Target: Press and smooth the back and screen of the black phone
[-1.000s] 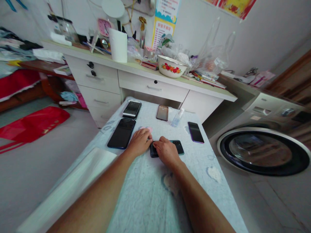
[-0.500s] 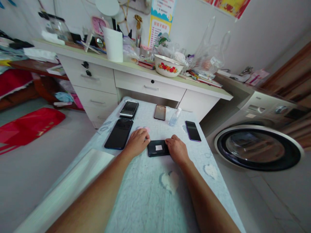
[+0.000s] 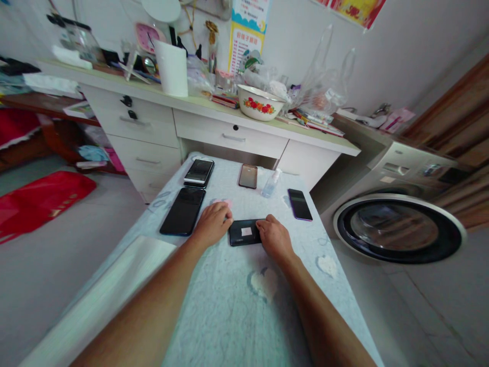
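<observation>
A dark phone [image 3: 239,239] lies back side up on the cloth-covered table, its long side running left to right, with a small white sticker [image 3: 246,231] on its back. My right hand [image 3: 275,237] is closed on the phone's right end, thumb and finger pinching the edge. At the left end, my left hand [image 3: 212,224] has its fingers curled, with the thumb side against the phone's upper left corner. A pink piece [image 3: 225,202] shows partly from behind the left hand; the rest of it is hidden.
Left of my hands lie a large black phone [image 3: 183,211] and stacked phones [image 3: 199,172]. Beyond are a brownish phone case [image 3: 248,176] and a clear spray bottle [image 3: 271,184]; a purple-edged phone [image 3: 300,205] lies right. A drawer desk [image 3: 229,133] stands behind, a washing machine [image 3: 405,178] right.
The whole view has shifted slightly, so things appear a little further left. Both hands keep the same places at the phone's two ends, and the phone still lies flat.
</observation>
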### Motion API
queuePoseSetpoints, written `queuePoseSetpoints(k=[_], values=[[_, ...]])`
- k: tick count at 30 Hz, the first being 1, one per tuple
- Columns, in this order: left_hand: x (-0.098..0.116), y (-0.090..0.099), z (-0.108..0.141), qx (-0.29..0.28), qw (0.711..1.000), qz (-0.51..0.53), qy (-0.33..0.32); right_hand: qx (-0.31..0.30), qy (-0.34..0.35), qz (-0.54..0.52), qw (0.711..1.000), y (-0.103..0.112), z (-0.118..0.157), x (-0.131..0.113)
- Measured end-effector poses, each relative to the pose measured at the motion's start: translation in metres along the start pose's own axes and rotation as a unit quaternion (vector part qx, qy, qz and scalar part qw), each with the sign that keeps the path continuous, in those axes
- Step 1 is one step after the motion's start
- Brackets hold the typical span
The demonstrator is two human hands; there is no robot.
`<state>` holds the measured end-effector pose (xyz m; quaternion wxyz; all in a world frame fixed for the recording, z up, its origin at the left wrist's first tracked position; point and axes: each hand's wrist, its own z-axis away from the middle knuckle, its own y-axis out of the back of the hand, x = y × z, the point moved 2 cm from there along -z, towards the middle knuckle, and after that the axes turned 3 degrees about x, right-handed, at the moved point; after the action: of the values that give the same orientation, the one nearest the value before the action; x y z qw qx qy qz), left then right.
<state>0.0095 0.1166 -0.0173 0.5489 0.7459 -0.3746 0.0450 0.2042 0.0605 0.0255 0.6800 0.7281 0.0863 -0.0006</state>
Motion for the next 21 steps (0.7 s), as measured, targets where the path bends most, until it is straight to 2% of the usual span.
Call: queuePoseSetpoints(k=[11, 17, 21], values=[[-0.001, -0.002, 0.0, -0.007, 1.0, -0.012, -0.001, -0.021, 0.047, -0.041, 0.998, 0.01, 0.022, 0.004], [0.006, 0.001, 0.0, -0.001, 1.0, -0.018, -0.007, 0.026, 0.012, -0.064, 0.998, 0.001, 0.014, 0.009], [0.01, 0.003, -0.001, 0.006, 1.0, -0.021, -0.011, 0.036, -0.024, -0.045, 0.998, -0.006, 0.005, 0.014]])
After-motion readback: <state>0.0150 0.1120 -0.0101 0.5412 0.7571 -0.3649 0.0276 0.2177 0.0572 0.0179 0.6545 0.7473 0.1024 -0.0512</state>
